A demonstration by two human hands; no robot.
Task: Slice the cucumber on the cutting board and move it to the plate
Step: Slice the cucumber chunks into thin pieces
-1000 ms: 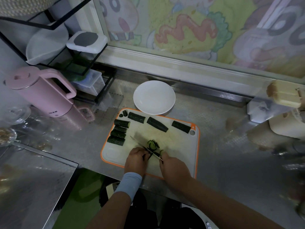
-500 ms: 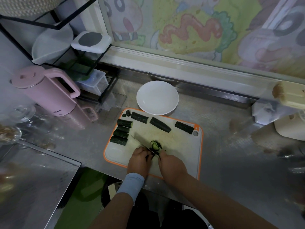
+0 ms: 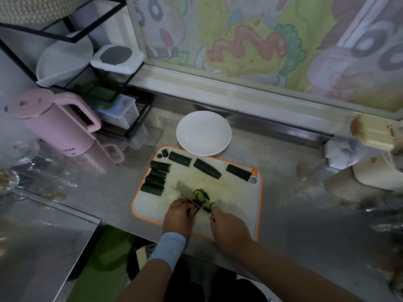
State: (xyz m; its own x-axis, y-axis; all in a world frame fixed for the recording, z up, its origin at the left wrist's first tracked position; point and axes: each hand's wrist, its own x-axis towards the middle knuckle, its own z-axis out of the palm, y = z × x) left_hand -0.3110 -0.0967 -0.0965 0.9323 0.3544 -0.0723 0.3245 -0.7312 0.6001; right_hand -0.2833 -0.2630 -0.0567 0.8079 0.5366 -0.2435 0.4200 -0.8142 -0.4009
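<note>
The cutting board (image 3: 235, 199) lies on the counter (image 3: 294, 203) before me, with the plate (image 3: 203, 132) just behind it. Cucumber pieces (image 3: 156, 175) line the board's far and left sides. The kettle (image 3: 54, 127) stands well left.

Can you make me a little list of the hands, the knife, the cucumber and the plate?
left hand: holds the cucumber piece being cut
right hand: grips the knife, blade slanting over the cutting board
slices: small pile beside the blade
chunks: seven big ones lie uncut on the board
plate: white, behind the board, no cucumber on it
</note>
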